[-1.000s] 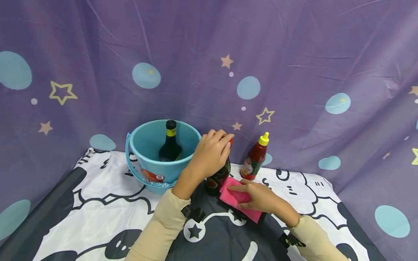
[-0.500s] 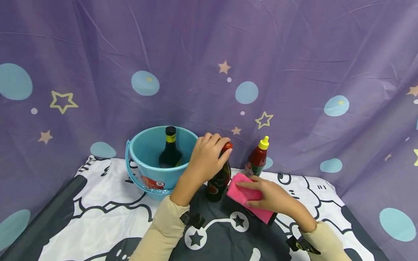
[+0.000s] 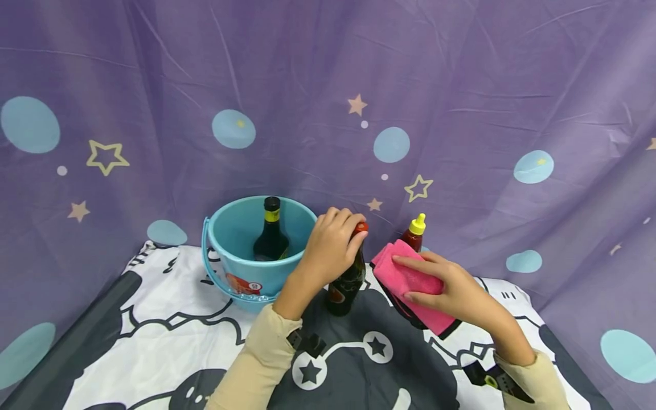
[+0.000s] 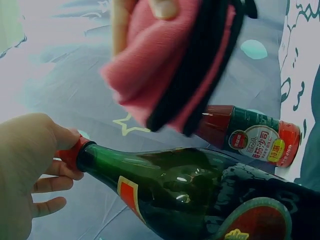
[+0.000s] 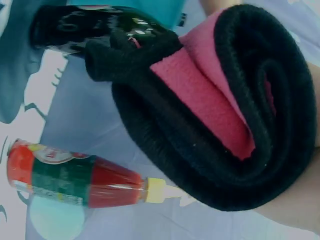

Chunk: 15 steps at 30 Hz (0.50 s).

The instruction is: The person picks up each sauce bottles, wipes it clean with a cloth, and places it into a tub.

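Observation:
My left hand point(image 3: 328, 246) pinches the red cap point(image 4: 72, 154) of a dark green glass bottle point(image 3: 348, 285), which stands upright on the patterned cloth. In the left wrist view, thumb and fingertips are at the cap while the lower fingers stand off the neck. My right hand point(image 3: 453, 287) grips a folded pink towel point(image 3: 410, 278) with a black underside point(image 5: 165, 135). That towel is raised to the right of the glass bottle. Behind it in the head view, a ketchup bottle point(image 3: 412, 238) with a yellow nozzle is mostly hidden; both wrist views show its green label.
A light blue bucket point(image 3: 246, 267) is to the left of my left hand. Inside it stands another dark bottle point(image 3: 271, 242) with a black cap and yellow neck band. A purple curtain point(image 3: 461, 114) hangs close behind everything.
My right hand has drawn the towel away from the glass bottle, to the right and upward, so it now covers most of the ketchup bottle. The left hand keeps its place at the cap.

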Each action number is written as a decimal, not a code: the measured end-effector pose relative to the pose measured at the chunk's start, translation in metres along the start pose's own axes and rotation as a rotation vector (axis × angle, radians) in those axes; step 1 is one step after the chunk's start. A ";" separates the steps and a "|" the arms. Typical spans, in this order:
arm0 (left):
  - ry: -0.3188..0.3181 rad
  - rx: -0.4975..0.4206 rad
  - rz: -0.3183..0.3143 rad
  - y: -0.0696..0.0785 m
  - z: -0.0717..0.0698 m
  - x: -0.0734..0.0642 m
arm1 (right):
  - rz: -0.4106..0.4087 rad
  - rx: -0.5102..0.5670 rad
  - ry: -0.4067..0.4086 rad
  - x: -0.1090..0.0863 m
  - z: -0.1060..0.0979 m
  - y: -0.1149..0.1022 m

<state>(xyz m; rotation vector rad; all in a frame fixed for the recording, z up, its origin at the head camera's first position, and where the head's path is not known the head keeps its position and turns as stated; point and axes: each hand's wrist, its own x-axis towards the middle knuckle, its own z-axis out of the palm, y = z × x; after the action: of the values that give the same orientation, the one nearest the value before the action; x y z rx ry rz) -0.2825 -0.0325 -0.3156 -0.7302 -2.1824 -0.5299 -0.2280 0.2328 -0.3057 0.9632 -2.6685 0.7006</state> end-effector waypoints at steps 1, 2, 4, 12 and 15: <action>-0.002 -0.007 -0.002 0.000 0.001 0.000 | -0.009 0.004 0.016 0.000 -0.003 -0.001; -0.004 -0.019 -0.004 0.000 0.001 0.000 | -0.015 0.016 0.029 0.000 -0.005 -0.002; -0.009 -0.036 -0.005 -0.001 0.001 0.001 | -0.030 0.032 0.058 0.000 -0.009 -0.004; -0.081 -0.139 -0.009 -0.009 -0.002 0.003 | -0.043 0.138 0.206 0.002 -0.032 -0.015; -0.110 -0.221 0.005 -0.014 -0.005 0.003 | -0.005 0.207 0.270 -0.001 -0.040 -0.021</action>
<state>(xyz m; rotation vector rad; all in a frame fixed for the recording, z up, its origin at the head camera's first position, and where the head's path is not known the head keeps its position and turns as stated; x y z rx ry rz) -0.2906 -0.0450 -0.3119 -0.9008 -2.2452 -0.7533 -0.2117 0.2394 -0.2635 0.8526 -2.3924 1.0426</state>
